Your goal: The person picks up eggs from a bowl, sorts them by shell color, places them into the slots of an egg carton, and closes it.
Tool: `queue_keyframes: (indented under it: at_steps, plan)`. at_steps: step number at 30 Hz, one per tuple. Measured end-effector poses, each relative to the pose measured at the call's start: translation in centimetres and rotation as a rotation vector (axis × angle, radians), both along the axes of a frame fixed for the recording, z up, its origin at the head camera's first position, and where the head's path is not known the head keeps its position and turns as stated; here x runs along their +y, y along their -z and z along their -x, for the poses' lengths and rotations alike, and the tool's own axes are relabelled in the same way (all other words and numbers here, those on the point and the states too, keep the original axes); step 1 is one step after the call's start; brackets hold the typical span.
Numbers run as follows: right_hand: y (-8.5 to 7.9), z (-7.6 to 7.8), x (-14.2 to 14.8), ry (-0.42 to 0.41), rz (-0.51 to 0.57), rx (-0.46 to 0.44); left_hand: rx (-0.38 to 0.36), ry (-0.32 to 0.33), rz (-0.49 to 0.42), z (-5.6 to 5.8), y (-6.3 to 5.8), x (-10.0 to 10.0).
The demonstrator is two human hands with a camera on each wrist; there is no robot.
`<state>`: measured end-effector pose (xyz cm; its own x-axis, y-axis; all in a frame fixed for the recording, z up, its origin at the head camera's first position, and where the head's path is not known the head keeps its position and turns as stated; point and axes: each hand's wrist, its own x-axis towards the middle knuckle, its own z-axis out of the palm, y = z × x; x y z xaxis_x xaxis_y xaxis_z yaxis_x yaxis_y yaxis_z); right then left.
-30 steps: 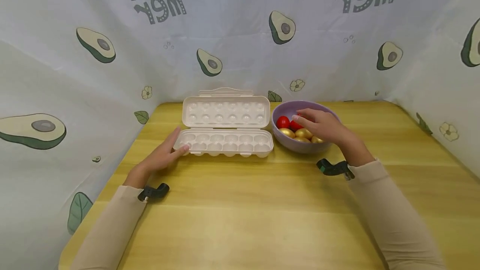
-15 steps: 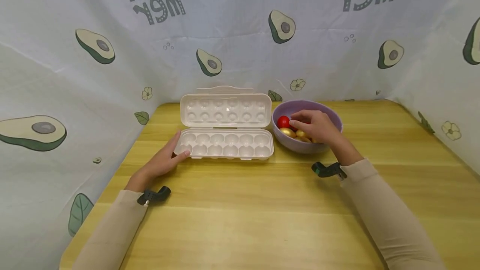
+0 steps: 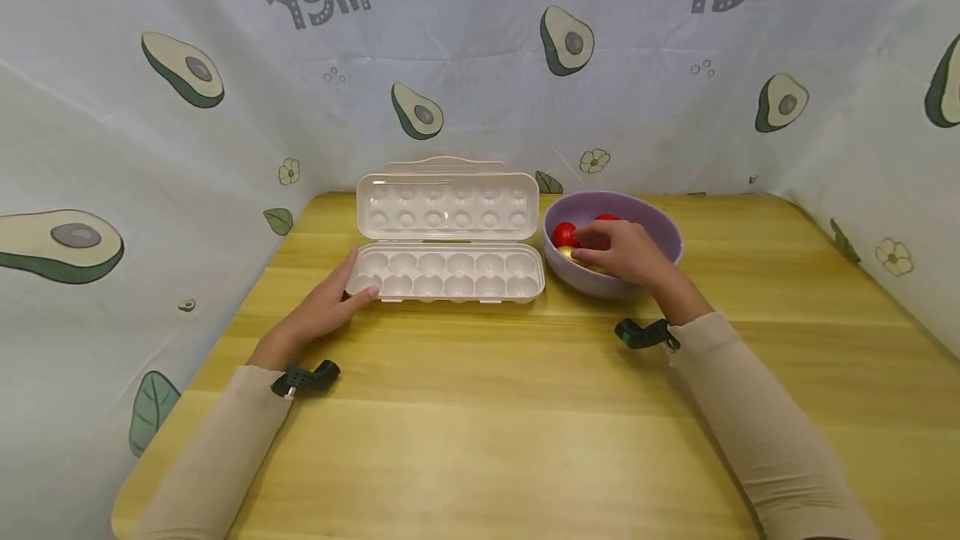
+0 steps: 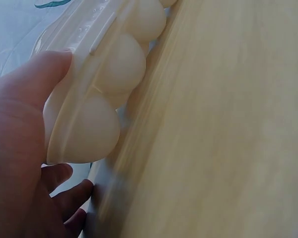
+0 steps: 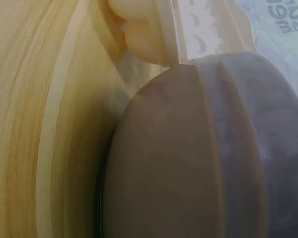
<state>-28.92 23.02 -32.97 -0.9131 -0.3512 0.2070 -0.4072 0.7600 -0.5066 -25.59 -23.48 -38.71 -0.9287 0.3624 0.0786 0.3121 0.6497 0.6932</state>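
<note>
An opened white plastic egg carton (image 3: 491, 302) lies at the table's back, its lid (image 3: 448, 228) tipped back and its two rows of cups bare. My left hand (image 3: 322, 307) holds its left end, thumb at the front corner; the left wrist view shows the thumb (image 4: 52, 69) on the rim and other fingers lower by the end. Right of the carton stands a purple bowl (image 3: 663, 232) with red eggs (image 3: 564, 234) and gold eggs (image 3: 566, 253). My right hand (image 3: 626, 255) reaches into it, fingertips among the eggs. What lies between them is hidden.
The wooden table (image 3: 480, 407) spreads out in front of both hands. A white curtain (image 3: 480, 48) with printed avocados hangs behind and at the sides. In the right wrist view the bowl's outer wall (image 5: 164, 163) fills the middle, close to the carton.
My right hand has moved slightly left and lower into the bowl, its thumb and fingertips now nearer the eggs at the left. The left hand keeps its place on the carton.
</note>
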Motion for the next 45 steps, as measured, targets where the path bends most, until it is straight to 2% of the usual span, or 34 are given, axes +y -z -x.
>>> queue_keyframes:
  at_steps: [1,3,14,21,26,34,40,45]
  plan:
    - [0.1,0.0,0.0,-0.01,-0.007,0.001,0.002,-0.003,0.005,0.4,0.4,-0.2]
    - [0.2,0.1,0.1,-0.021,-0.022,-0.005,-0.004,-0.004,0.01,0.4,0.3,-0.2]
    - [-0.2,0.3,-0.1,-0.073,-0.121,-0.036,-0.021,-0.013,0.001,0.4,0.3,-0.2]
    - [-0.1,1.0,-0.4,-0.113,-0.136,-0.151,-0.033,-0.027,-0.019,0.2,0.4,-0.4]
    - [0.1,1.5,-0.6,-0.133,-0.147,-0.177,-0.038,-0.023,-0.012,0.3,0.5,-0.4]
    - [-0.4,1.6,-0.4,-0.138,-0.137,-0.152,-0.039,-0.031,-0.005,0.7,0.5,-0.1]
    - [-0.4,1.4,-0.4,-0.12,-0.109,-0.161,-0.033,-0.032,-0.001,0.6,0.5,-0.1]
    - [-0.1,1.2,-0.4,-0.088,-0.078,-0.12,-0.018,-0.02,0.007,0.7,0.4,-0.1]
